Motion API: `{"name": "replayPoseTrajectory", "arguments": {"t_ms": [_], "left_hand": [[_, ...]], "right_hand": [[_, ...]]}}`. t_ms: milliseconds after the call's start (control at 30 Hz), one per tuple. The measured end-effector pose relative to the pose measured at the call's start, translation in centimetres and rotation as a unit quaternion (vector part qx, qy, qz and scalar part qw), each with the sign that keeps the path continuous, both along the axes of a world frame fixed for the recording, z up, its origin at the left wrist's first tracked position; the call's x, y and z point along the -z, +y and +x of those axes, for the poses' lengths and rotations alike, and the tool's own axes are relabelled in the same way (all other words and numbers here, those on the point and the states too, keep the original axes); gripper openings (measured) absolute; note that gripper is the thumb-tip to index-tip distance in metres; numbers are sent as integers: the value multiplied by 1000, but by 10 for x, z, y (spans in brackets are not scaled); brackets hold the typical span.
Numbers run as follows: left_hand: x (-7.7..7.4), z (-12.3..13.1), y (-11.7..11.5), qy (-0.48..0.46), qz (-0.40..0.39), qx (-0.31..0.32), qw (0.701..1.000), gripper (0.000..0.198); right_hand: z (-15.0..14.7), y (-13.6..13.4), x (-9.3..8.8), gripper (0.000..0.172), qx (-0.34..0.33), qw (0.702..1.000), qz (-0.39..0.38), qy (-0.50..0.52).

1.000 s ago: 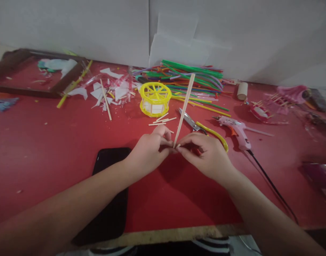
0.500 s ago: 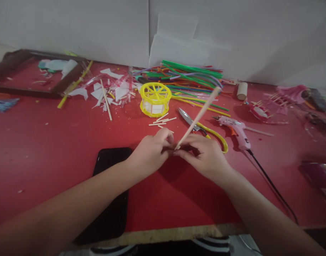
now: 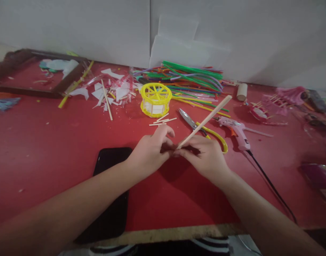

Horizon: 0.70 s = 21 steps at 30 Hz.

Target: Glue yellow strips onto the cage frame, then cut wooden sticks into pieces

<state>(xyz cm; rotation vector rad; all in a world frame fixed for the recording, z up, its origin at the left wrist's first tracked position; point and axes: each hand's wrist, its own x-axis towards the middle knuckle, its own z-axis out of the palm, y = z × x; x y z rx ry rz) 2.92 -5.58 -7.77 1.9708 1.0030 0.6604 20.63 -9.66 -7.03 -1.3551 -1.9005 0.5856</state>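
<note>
My right hand [image 3: 205, 151] pinches the lower end of a pale wooden stick [image 3: 205, 120], which slants up to the right. My left hand [image 3: 153, 149] meets it fingertip to fingertip there; its thumb and fingers are closed, the index finger arched above them. What the left fingertips hold is hidden. Beyond the hands, several short cut sticks [image 3: 163, 121] lie before a small round yellow-rimmed frame [image 3: 155, 99] with spoked top and white inside. Scissors [image 3: 201, 128] with yellow handles rest just behind my right hand.
A pink glue gun [image 3: 239, 133] with a black cord lies at right. Below my left forearm is a black phone [image 3: 113, 160]. Colourful pipe cleaners [image 3: 189, 76] are piled at the back, beside paper scraps [image 3: 121, 92]. A dark wooden frame [image 3: 26, 93] sits far left.
The stick's upper end has tilted down to the right. My left index finger has lifted away from the stick's lower end. Both hands stay in nearly the same place.
</note>
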Motion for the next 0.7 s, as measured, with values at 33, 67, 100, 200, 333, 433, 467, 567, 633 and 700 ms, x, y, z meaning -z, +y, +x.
{"name": "replayPoseTrajectory", "arguments": {"t_ms": [33, 67, 100, 200, 333, 433, 467, 567, 633, 700], "left_hand": [[-1, 0, 0, 16, 12, -2, 1000, 37], [-2, 1, 0, 30, 23, -6, 999, 37], [-2, 1, 0, 40, 32, -11, 999, 37], [-2, 2, 0, 45, 34, -25, 998, 36], [0, 1, 0, 18, 12, -19, 1000, 31], [0, 1, -1, 6, 6, -9, 1000, 29], [0, 1, -1, 5, 4, -7, 1000, 29], [-1, 1, -1, 4, -4, 0, 1000, 30], [-2, 1, -1, 3, -9, -1, 1000, 29], [-3, 1, -1, -4, -18, -5, 1000, 30]], "right_hand": [[0, 0, 0, 8, -3, 1000, 5, 2], [0, 0, 1, 9, -6, 1000, 10, 4], [0, 0, 1, 9, -7, 1000, 13, 6], [0, 0, 1, 8, -5, 1000, 17, 7], [-1, 1, 2, 8, -15, 999, 38, 8], [-1, 2, 4, 8, -20, 998, 50, 9], [-1, 2, 5, 9, -20, 998, 52, 10], [-1, 3, 6, 8, -20, 999, 41, 12], [0, 3, 5, 7, -14, 999, 29, 11], [1, 3, 4, 7, -3, 1000, 22, 9]]}}
